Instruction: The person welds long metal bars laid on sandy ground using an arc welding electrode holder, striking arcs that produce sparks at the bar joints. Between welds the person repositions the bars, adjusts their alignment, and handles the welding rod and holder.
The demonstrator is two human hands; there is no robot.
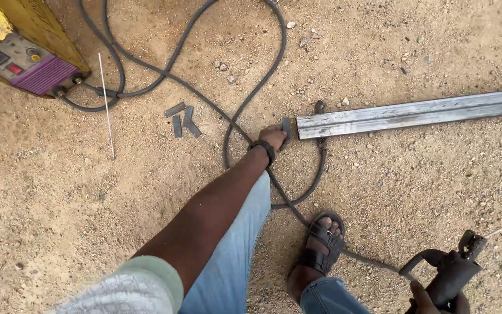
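The left hand [272, 138] reached down to the sandy ground, its grip closed on a small flat metal piece [286, 130] held upright against the near end of a long steel bar [413, 113]; contact looked likely but was hard to confirm. The right hand [437, 301] gripped a dark electrode holder [451, 270]. Black cables [245, 104] looped toward a yellow welding machine [27, 49].

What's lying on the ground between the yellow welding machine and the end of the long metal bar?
In the head view, between the welding machine and metal bar lie a thin welding rod, small metal strips, looping black cables and the left hand.
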